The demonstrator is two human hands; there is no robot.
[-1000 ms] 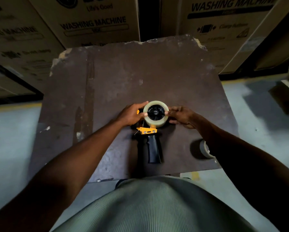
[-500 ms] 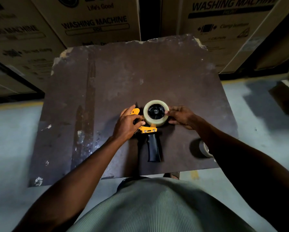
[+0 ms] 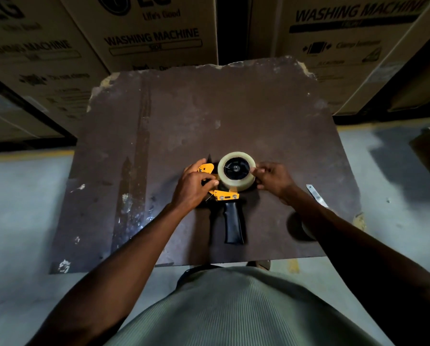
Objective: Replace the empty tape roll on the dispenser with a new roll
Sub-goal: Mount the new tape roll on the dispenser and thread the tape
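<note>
A tape dispenser with a yellow frame and a black handle lies flat on the dark brown board. A full roll of clear tape sits on its black hub. My left hand grips the yellow front part of the dispenser, left of the roll. The fingertips of my right hand pinch the roll's right edge. The used tape roll lies on the board near its front right corner, partly hidden by my right forearm.
A thin metal strip lies on the board to the right of my right wrist. Large cardboard boxes marked washing machine stand behind the board. Pale floor shows on both sides.
My left hand has slid from the roll's left edge down onto the dispenser's yellow front part. My right hand has stayed at the roll's right edge.
</note>
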